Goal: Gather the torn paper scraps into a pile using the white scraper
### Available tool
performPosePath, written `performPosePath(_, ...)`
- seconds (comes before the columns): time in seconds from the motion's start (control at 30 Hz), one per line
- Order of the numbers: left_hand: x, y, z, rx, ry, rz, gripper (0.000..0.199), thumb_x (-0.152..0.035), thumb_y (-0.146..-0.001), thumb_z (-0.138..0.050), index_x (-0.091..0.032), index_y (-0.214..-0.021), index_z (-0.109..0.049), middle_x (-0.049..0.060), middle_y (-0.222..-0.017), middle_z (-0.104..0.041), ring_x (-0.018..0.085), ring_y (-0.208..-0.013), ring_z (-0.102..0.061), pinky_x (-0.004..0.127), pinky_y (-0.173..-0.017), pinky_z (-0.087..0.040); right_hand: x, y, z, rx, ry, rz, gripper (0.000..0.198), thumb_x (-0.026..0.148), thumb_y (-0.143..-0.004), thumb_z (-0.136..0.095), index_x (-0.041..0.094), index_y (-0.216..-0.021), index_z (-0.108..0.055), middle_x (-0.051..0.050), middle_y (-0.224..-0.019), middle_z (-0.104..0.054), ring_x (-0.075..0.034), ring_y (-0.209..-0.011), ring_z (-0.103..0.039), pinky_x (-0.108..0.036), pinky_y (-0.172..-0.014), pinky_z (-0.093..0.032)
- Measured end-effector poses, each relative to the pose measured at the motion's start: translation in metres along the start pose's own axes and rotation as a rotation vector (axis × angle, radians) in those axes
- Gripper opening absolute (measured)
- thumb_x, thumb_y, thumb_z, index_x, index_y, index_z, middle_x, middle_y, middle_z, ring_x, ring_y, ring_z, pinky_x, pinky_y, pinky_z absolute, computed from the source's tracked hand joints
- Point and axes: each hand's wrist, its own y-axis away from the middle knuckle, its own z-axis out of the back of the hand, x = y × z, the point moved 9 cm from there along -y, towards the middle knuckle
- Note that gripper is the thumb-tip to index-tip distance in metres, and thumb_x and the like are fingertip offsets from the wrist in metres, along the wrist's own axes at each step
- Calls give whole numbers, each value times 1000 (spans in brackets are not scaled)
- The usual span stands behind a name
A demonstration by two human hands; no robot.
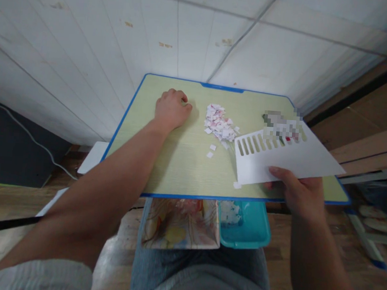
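Note:
My left hand [172, 109] rests on the pale green tabletop [179, 161], left of a pile of small white paper pieces [219, 124]. Its fingers are curled in, and whatever they may hold is hidden. With thumb on top and fingers underneath, my right hand [298, 185] grips a white slotted sheet [261, 167] by its near edge. A row of long rounded slots runs along the sheet's far side. The sheet is held over the right part of the table, its left corner close to the pile. Several loose paper pieces [212, 147] lie nearer me.
A blue rim edges the table. Below its front edge, near my lap, sit a patterned box [180, 237] and a turquoise bin [250, 230]. A blurred-out item [275, 118] lies behind the sheet. A white panelled wall [148, 31] with a cable stands behind.

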Motion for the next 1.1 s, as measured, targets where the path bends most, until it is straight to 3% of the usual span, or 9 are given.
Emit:
performPosePath(0.13, 0, -1, 2, -11, 22, 3, 30, -28, -107, -74, -25, -133, -87, 16, -152, -81, 45, -155, -68, 61, -139, -53, -10, 3, 3, 23, -122, -92, 19, 32, -85, -95, 27, -86, -77, 3, -65, -69, -18, -45, -58, -32, -40, -49)
performPosePath(0.3, 0, 0, 3, 1, 36, 21, 30, -26, -103, -79, -26, -132, -88, 16, -153, -80, 46, -157, -68, 63, -139, -55, -10, 0, 4, -68, -216, -132, 36, 28, -70, -95, 27, -100, -77, 4, -71, -71, -17, -42, -56, -29, -33, -42)
performPosePath(0.5, -1, 1, 3, 9, 4, 32, 32, -27, -108, -71, -23, -135, -87, 18, -158, -79, 44, -159, -67, 59, -141, -52, -11, 0, 0, 4, -213, -105, 28, 32, -78, -99, 26, -94, -77, 2, -68, -71, -16, -44, -55, -30, -37, -45)
performPosePath(0.67, -1, 2, 0, 17, 2, 24, 34, -30, -109, -69, -24, -137, -86, 17, -158, -79, 44, -158, -66, 59, -140, -51, -6, -5, 4, -90, -77, -56, 32, 42, -88, -105, 25, -89, -77, 0, -70, -77, -18, -51, -65, -30, -47, -57)
performPosePath(0.77, -1, 2, 0, 9, -8, 22, 33, -30, -109, -68, -24, -136, -86, 18, -157, -80, 44, -156, -67, 58, -139, -52, 1, -11, -10, -124, -26, -46, 39, 52, -89, -107, 24, -89, -80, -4, -74, -82, -22, -57, -74, -35, -56, -67)
performPosePath(0.87, -2, 3, 2, -5, -19, 18, 32, -29, -109, -68, -24, -134, -87, 18, -155, -81, 43, -154, -69, 58, -138, -53, 11, -18, -40, -59, -23, -29, 45, 62, -91, -105, 22, -90, -82, -9, -77, -86, -24, -59, -77, -38, -62, -72)
performPosePath(1.0, -3, 4, 3, -6, 3, 17, 29, -28, -109, -70, -26, -132, -88, 18, -154, -82, 43, -154, -69, 59, -138, -53, 25, -20, -73, 35, -21, 11, 46, 63, -93, -101, 22, -82, -83, -11, -75, -85, -24, -59, -77, -38, -61, -72)
performPosePath(1.1, -3, 3, 2, -6, 11, 16, 29, -28, -109, -70, -26, -132, -88, 18, -154, -81, 43, -153, -68, 58, -137, -54, 29, -19, -77, 65, 12, 20, 45, 61, -93, -99, 23, -75, -84, -10, -72, -84, -24, -59, -76, -37, -60, -71)
